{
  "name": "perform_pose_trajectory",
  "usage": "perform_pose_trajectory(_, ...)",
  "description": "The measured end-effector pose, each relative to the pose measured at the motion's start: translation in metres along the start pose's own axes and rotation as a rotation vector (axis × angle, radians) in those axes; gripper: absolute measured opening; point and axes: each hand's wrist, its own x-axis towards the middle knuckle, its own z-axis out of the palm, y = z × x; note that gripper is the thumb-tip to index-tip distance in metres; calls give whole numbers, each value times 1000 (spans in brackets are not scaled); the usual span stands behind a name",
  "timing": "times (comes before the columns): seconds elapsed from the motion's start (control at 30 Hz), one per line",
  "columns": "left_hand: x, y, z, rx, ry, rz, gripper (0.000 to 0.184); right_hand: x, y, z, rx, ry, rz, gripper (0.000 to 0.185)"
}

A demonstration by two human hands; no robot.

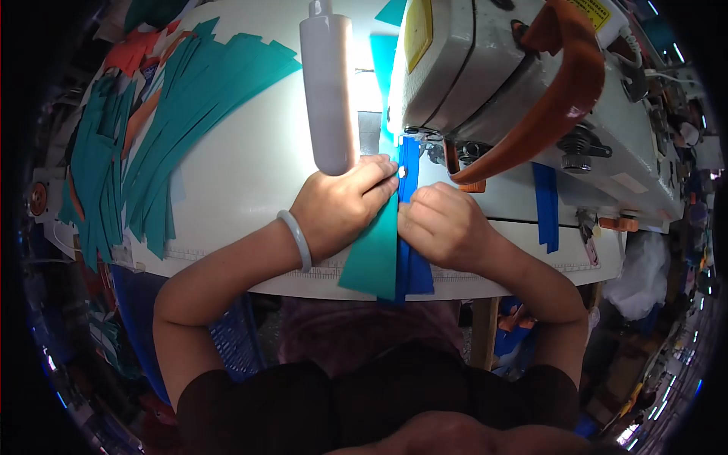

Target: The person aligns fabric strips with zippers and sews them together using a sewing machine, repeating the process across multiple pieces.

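My left hand (341, 201), with a pale bangle (297, 241) at the wrist, has its bent fingers closed on the edge of a green fabric strip (375, 254) just in front of the sewing machine's needle area. Alongside the green strip runs a blue strip (414, 269) with lengthwise lines, perhaps zipper tape. My right hand (444, 224) is curled, its fingertips pinching the blue strip's edge. Both strips lie side by side, reaching under the machine head and hanging at the table's front edge. The fingertips are partly hidden.
The white sewing machine (485, 83) with an orange handle (565, 91) fills the right. A lamp (327, 98) stands over the left hand. Stacked green strips (205, 121) lie left on the white table (250, 182). Another blue strip (546, 205) lies at right.
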Motion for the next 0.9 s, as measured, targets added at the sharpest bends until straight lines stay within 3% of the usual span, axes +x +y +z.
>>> perform_pose_trajectory(0.3,1,-14,2,21,-6,0,23,-2,3,0,-57,66,93,9)
perform_pose_trajectory(0.43,4,-27,-10,-244,-70,-57,22,-6,-1,-7,-84,-82,123,16)
perform_pose_trajectory(0.5,5,-33,1,-255,-4,-3,27,-7,-2,-7,-57,-75,141,17)
perform_pose_trajectory(0.7,-1,-26,13,-140,76,-46,20,5,-5,-10,17,-36,77,19)
perform_pose_trajectory(0.77,0,-25,13,-79,212,50,20,6,-6,-11,17,-67,119,19)
perform_pose_trajectory(0.9,-1,-22,16,-9,135,3,19,8,-9,-10,32,-95,130,19)
